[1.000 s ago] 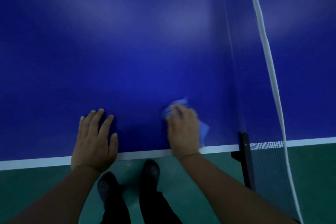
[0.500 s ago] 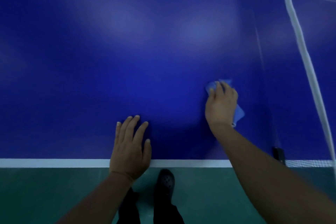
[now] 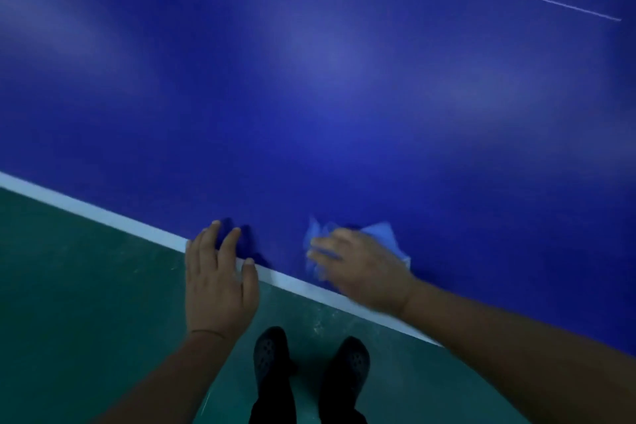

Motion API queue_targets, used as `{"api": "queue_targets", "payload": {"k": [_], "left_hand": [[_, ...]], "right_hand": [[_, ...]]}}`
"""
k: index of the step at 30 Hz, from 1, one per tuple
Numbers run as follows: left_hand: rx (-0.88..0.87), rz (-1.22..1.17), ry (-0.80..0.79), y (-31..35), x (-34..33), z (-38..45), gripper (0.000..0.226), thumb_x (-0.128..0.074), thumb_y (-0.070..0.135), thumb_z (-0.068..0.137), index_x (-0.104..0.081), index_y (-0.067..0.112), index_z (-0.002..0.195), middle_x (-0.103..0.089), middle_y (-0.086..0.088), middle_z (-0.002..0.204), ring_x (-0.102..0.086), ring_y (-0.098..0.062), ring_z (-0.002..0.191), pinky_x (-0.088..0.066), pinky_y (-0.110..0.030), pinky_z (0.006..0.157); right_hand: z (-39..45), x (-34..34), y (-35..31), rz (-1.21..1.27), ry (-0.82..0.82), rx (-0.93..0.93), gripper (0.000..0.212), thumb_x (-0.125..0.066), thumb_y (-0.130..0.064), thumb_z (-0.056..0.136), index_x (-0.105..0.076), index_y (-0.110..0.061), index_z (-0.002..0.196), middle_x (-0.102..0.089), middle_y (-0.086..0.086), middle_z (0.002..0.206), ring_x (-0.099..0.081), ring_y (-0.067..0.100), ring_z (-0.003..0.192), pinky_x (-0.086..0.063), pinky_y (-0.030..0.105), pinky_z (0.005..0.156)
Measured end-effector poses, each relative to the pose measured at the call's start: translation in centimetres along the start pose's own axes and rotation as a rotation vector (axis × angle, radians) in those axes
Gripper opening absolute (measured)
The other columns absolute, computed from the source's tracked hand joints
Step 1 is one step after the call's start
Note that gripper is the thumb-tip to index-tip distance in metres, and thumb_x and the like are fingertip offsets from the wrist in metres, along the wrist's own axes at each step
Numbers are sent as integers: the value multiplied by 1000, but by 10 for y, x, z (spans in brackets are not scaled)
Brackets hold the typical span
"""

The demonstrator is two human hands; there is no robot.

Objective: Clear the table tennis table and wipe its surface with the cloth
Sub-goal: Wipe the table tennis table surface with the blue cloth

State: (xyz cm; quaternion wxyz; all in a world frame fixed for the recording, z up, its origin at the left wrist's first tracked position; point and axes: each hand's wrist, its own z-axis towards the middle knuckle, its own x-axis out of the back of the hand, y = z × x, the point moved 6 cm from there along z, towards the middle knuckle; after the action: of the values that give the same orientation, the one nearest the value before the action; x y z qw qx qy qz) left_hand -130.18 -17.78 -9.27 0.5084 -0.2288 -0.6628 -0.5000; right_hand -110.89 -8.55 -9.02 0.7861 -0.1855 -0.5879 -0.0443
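The right hand (image 3: 361, 268) presses flat on the light blue cloth (image 3: 382, 234), its blurred fingers spread over it rather than curled, low and right of centre on the blue table (image 3: 327, 96) by the white edge line. Just left, the left hand (image 3: 218, 282) rests open-fingered across that edge; dark shoes (image 3: 270, 351) stand on the green floor (image 3: 69, 303) below.

The right hand (image 3: 361, 272) is motion-blurred and hides most of the cloth (image 3: 385, 234); the table (image 3: 309, 79) runs off the frame's top and right edges.

Dim, bluish light; soft glare patches; motion blur on right hand (image 3: 361, 268).
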Motion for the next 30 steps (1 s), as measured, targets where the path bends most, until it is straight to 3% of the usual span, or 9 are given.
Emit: {"api": "queue_targets", "payload": {"k": [3, 6, 8, 10, 12, 19, 21, 24, 30], "left_hand": [[3, -69, -24, -15, 3, -7, 56, -37, 33, 94, -52, -2, 135, -41, -21, 147, -35, -38, 137, -32, -55, 113], [-29, -181, -32, -23, 4, -11, 55, -39, 31, 95, -49, -4, 137, -44, -18, 144, -37, -34, 138, -27, -38, 118], [-51, -213, -32, -25, 8, -12, 55, -40, 29, 95, -48, -4, 138, -45, -19, 143, -37, -33, 138, -22, -29, 119], [-62, -240, -23, -28, 11, -11, 55, -41, 28, 94, -47, -4, 138, -45, -18, 144, -38, -32, 137, -25, -31, 118], [-57, -246, -6, -29, 15, -12, 54, -42, 27, 94, -48, -3, 138, -44, -17, 144, -39, -31, 136, -29, -36, 116], [-198, -194, -92, 13, 3, -14, 50, -43, 25, 93, -52, -3, 133, -44, -19, 144, -38, -35, 136, -26, -47, 118], [-251, -193, -129, 39, -7, -16, 49, -44, 24, 92, -53, -2, 131, -45, -19, 143, -38, -36, 136, -18, -44, 122], [-373, -202, -190, 84, -29, -24, 47, -45, 24, 90, -57, -1, 128, -47, -20, 142, -40, -38, 135, -19, -49, 121], [-783, -189, -344, 204, -88, -69, 44, -47, 22, 89, -63, 0, 124, -52, -20, 140, -46, -40, 132, -21, -50, 120]], "right_hand": [[49, 13, 61, -137, 164, -212, 32, -44, -14, 104, -73, 0, 103, -70, 14, 110, -53, 23, 101, -45, 37, 94], [99, 4, 95, -172, 148, -526, 28, -61, -19, 97, -69, -5, 120, -65, 8, 127, -49, 23, 113, -44, 35, 97], [134, -7, 71, -166, 113, -443, 26, -62, -19, 95, -72, -7, 115, -66, 9, 125, -58, 31, 109, -40, 34, 96], [145, -25, 22, -140, 86, -168, 21, -60, -15, 90, -75, -5, 102, -70, 11, 114, -64, 33, 98, -45, 39, 87], [115, -40, -20, -85, -17, -48, 28, -57, -23, 93, -73, -9, 112, -68, 7, 123, -61, 32, 104, -45, 39, 86], [-70, 1, -15, -130, -29, -329, 32, -63, -23, 94, -68, -11, 124, -63, 8, 132, -54, 28, 116, -46, 42, 101], [-124, 20, -3, -174, 28, -513, 34, -52, -26, 100, -69, -6, 121, -65, 12, 129, -52, 29, 116, -39, 41, 106], [-207, 44, 16, -179, 110, -1004, 53, -31, -41, 107, -68, -7, 124, -63, 11, 132, -47, 34, 117, -40, 43, 102], [-275, 68, 37, -247, 342, -1460, 42, -44, -30, 101, -69, -3, 120, -63, 15, 128, -50, 36, 115, -34, 38, 107]]}}
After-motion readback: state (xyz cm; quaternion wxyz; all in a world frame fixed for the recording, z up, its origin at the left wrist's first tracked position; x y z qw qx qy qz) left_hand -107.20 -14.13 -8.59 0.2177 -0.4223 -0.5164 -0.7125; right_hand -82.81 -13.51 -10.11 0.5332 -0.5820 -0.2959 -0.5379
